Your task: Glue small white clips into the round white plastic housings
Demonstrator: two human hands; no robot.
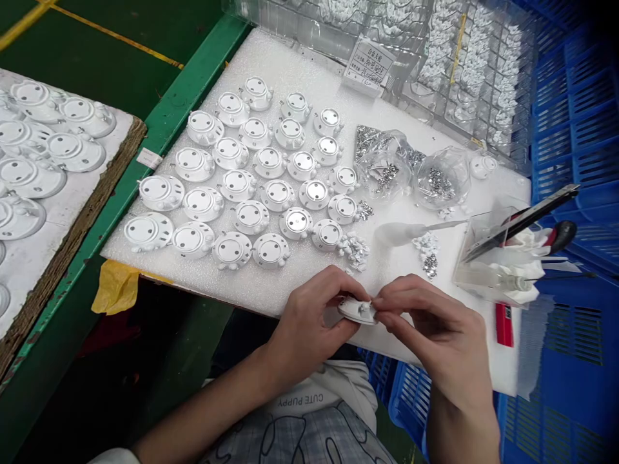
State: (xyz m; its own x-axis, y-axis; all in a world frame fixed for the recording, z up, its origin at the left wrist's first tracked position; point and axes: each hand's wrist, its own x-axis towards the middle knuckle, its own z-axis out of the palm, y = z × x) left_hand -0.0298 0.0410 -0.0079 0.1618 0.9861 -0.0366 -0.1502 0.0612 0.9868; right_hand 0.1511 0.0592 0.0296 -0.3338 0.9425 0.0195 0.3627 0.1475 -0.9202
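Note:
A white round plastic part (358, 310) with small raised details is held just past the near edge of the foam-covered table (251, 283). My left hand (314, 319) is closed on its left side, between thumb and fingers. The thumb and fingertips of my right hand (425, 316) pinch together at the right rim of that part; whether a small piece lies between them is hidden. Beyond my hands lies a heap of small white pieces (355, 250). Several similar round white parts (271, 250), each with two dark dots, stand in rows to the left.
Clear bags of tiny metal pieces (438, 180) lie behind a white nozzle bottle (399, 233). At the right stands a clear holder with tools (483, 258), near a red object (503, 324). Clear trays (464, 77) line the back. Blue crates (575, 129) border the right; another board (72, 212) is left.

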